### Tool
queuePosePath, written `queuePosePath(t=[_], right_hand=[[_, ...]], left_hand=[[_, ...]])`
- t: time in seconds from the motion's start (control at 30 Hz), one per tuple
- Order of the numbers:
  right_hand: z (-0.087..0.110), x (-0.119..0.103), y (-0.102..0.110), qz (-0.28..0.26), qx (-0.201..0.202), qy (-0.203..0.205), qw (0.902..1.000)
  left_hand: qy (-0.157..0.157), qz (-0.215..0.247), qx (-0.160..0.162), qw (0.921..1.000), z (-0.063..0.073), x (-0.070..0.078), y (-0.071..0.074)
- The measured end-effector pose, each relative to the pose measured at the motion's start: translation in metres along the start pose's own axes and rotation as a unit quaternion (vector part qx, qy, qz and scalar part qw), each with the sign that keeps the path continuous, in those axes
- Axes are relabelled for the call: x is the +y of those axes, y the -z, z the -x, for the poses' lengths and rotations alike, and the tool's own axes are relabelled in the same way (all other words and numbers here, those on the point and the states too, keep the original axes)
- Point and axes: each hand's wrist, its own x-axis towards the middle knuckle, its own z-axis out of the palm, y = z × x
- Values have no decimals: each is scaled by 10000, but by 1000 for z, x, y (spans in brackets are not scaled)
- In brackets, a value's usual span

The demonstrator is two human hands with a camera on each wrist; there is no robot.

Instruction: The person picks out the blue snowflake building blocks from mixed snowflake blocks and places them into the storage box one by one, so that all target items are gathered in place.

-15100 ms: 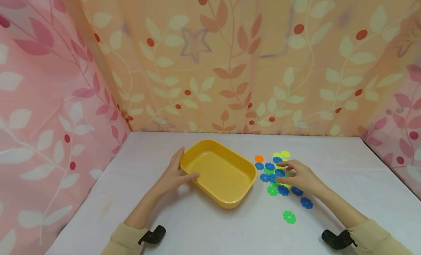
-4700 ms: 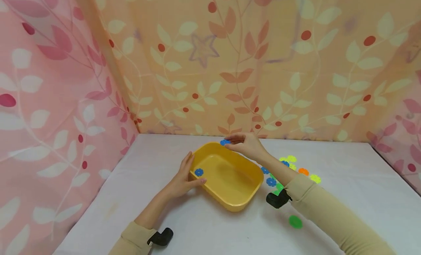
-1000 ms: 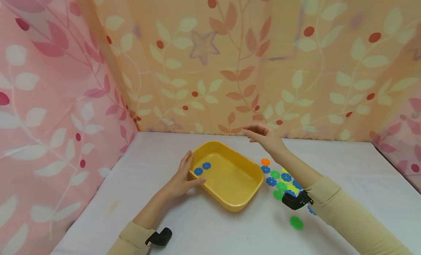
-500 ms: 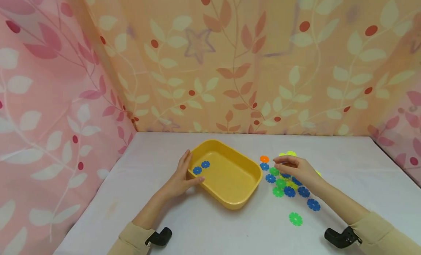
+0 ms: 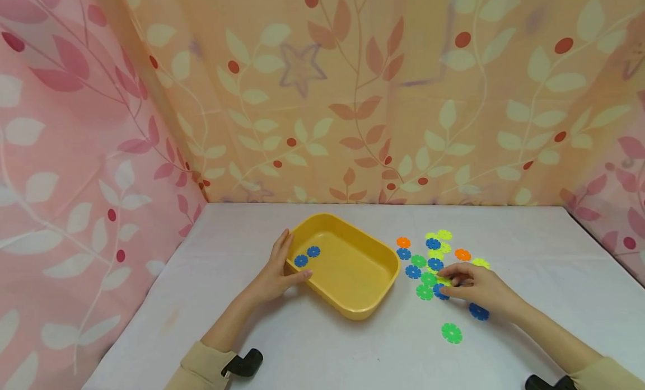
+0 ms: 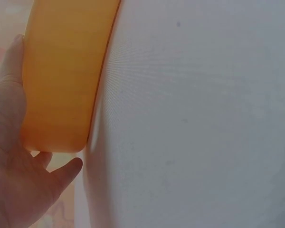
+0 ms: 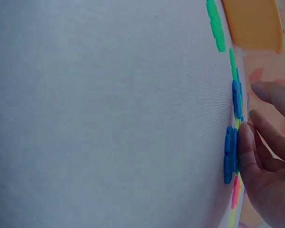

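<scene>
A yellow plastic basin (image 5: 353,283) stands slightly turned on the table, with two blue snowflake discs (image 5: 313,251) inside near its left end. My left hand (image 5: 269,275) holds that end, thumb over the rim and fingers along the outside; the left wrist view shows the basin's wall (image 6: 69,85) against the hand. My right hand (image 5: 481,286) is low over the loose discs, its thumb tip at a blue disc (image 5: 440,292). In the right wrist view, thumb and fingers (image 7: 247,147) stand apart beside a blue disc (image 7: 228,154).
Several blue, green and yellow snowflake discs lie right of the basin, with an orange disc (image 5: 403,242) at their left edge and another orange disc (image 5: 463,254) behind my right hand. One green disc (image 5: 452,333) lies nearer the front. Patterned cloth (image 5: 353,99) rises behind the white table (image 5: 322,356).
Earlier the basin held no discs, then one; now two blue ones lie in it. My right hand has moved from beyond the basin back down to the loose discs. The left hand keeps its hold.
</scene>
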Motion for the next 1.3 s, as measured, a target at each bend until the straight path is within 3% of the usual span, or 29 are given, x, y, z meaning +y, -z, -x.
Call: queuePosePath(t=[0.33,0.73,1.1,1.3], right_hand=[[2,4,-1,630,78,517,9966],[3,0,-3,544,60,790,9954],[4,1,-5,573,71,1170,9915],[5,3,-6,606,175,1154,9913]], left_hand=[[-45,1,21,10000,0,0,0],[-7,117,-7,9999,1,4,1],[21,319,-53,9995,12,41,9],[-51,169,58,9998,5,15,2]])
